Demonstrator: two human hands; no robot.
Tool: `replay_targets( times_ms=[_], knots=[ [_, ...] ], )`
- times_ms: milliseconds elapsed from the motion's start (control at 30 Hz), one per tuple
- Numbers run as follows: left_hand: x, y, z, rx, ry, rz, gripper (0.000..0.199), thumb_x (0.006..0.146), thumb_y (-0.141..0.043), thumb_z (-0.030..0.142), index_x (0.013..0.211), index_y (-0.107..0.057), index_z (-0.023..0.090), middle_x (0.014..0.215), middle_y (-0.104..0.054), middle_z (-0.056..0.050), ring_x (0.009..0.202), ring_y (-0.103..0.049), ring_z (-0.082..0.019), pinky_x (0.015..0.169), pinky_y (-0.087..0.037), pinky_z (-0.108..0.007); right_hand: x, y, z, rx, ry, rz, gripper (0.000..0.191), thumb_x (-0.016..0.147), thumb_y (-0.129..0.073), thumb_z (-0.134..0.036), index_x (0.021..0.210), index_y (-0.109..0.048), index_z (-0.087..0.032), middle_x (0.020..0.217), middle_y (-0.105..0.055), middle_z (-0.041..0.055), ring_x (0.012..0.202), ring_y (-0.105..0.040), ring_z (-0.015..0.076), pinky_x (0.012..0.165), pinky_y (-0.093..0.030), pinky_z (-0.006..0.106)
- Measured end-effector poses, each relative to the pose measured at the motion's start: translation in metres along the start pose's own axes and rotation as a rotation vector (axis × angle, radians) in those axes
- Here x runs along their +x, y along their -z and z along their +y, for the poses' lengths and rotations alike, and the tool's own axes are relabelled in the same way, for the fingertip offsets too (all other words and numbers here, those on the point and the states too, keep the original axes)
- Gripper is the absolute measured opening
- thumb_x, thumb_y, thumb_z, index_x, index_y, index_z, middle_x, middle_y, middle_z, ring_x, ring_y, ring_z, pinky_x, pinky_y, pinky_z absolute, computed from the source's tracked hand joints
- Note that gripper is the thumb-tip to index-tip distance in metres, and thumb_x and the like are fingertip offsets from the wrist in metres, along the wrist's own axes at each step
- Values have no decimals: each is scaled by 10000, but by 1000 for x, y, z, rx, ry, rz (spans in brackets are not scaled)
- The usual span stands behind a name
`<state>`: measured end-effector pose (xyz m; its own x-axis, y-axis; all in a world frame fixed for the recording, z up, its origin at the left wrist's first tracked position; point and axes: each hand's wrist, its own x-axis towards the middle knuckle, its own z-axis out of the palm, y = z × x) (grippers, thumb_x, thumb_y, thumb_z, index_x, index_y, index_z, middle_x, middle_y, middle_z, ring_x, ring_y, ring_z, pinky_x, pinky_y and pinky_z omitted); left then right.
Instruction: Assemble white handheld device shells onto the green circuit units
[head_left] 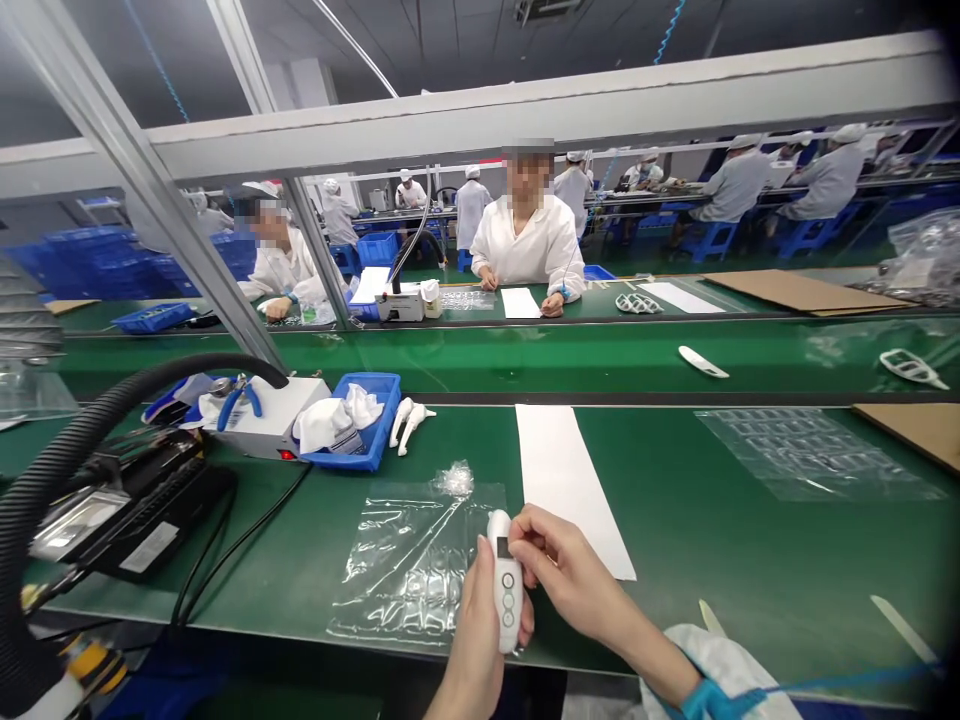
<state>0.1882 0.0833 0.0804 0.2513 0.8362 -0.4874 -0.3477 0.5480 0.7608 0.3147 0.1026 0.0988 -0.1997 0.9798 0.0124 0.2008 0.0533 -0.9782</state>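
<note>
Left hand (472, 640) clasps the white handheld device (506, 585) from behind, fingers closed around its body; right hand (559, 570) pinches the device's upper end by the small dark screen; the device stands upright just right of the clear plastic sheet (412, 560), near the white paper strip (570, 480); blue bin (386, 415) lies beyond the sheet.

Slim white handheld device (506, 580), upright, small dark screen, seemingly three round buttons, above table edge
</note>
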Motion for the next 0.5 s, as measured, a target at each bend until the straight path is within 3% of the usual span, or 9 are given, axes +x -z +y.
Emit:
replay_targets(
  times_ms=[333, 500],
  knots=[
    [0, 8, -7, 25, 6, -15, 640, 789, -374, 773, 769, -529, 153, 457, -497, 23, 428, -423, -95, 452, -292, -213, -3, -9, 3, 24, -1, 14, 150, 945, -456, -267, 818, -495, -198, 651, -491, -47, 538, -500, 106, 529, -406, 232],
    [-1, 9, -11, 42, -22, -10, 640, 818, -328, 756, 742, -528, 154, 453, -472, 32, 427, -426, -88, 449, -318, -207, -9, -11, 2, -98, 48, 40, 174, 959, -448, -286, 814, -496, -202, 676, -502, -39, 544, -516, 106, 549, -415, 238]
  ],
)
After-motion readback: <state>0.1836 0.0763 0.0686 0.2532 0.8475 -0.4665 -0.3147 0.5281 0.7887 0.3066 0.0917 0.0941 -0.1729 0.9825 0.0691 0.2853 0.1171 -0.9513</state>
